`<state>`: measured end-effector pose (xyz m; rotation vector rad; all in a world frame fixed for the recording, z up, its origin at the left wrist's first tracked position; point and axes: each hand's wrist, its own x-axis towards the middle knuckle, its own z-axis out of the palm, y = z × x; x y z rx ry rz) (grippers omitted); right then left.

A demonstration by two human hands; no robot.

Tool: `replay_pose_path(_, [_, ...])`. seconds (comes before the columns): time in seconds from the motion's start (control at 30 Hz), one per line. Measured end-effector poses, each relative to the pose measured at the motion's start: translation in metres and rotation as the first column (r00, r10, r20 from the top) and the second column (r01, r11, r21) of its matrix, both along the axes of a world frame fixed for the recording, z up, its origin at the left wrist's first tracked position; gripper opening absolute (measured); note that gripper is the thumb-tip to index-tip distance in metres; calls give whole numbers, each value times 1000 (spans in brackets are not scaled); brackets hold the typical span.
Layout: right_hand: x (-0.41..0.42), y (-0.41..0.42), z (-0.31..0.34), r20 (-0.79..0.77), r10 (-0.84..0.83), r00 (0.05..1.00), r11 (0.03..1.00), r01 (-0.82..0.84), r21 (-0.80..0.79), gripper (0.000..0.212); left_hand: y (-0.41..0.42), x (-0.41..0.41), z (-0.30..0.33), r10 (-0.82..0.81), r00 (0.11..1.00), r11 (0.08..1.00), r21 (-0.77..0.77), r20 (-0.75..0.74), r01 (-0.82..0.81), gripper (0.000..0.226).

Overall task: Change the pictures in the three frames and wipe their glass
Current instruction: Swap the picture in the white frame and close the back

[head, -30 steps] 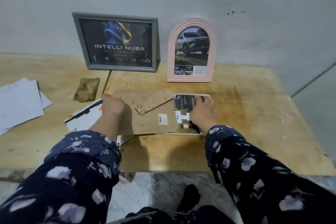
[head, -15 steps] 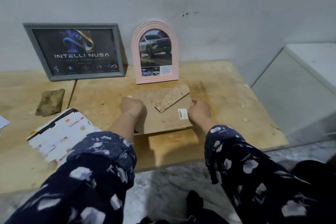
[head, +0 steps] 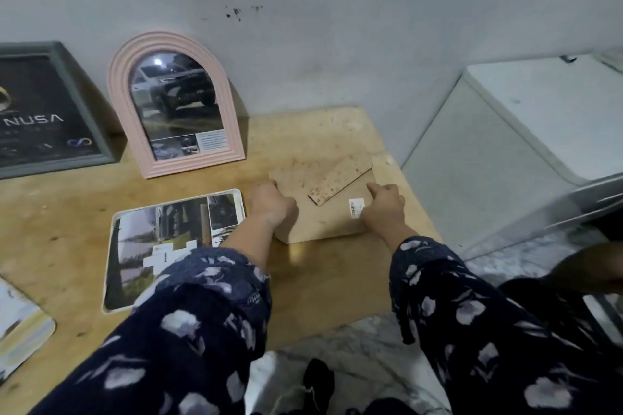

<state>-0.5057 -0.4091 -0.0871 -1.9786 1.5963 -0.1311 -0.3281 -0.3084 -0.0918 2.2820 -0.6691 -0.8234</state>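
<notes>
A stained wooden bench (head: 330, 283) stood against a grey wall (head: 337, 27) with dark specks; a white cabinet (head: 539, 118) stood beside it on marbled floor (head: 364, 347).

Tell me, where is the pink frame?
The pink frame stands upright against the wall at the back left of the table, between the grey frame and the brown board.

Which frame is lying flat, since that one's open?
The white frame beside the left hand; the pink frame and grey frame stand against the wall.
</notes>
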Motion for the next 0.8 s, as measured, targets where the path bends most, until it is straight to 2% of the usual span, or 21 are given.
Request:
replay_pose_path(0.13, [-1, -11, -12, -95, 95, 991, 994, -101, -52, 49, -13, -1, -13, -42, 997, 998, 47, 57, 39, 46])
replay_pose_path(0.3, [3, -10, -12, -190, 152, 970, 976, -177, -122, 40, -13, 5, -16, -28, 994, 999, 44, 109, 24, 33])
replay_pose_path(0.4, [19, -2, -4, -143, 144, 979, 966, -170, -193, 39, -3, 14, -10, -17, 991, 999, 31, 134, 12, 30])
replay_pose_path(0.53, [56, 21, 7, -99, 244, 965, 960, -254, -113, 37, 28, 34, 2, -1, 986, 1000, 26, 169, -3, 33])
replay_pose_path(0.7, [106, 78, 8, 26, 461, 887, 881, -455, -129, 36, 90, 73, 10, 55, 956, 989, 115, 287, -92, 40])
replay_pose_path(0.8, [132, 103, 6, 21, 590, 807, 804, -586, -104, 37, 129, 99, 6, 97, 932, 967, 188, 348, -171, 47])
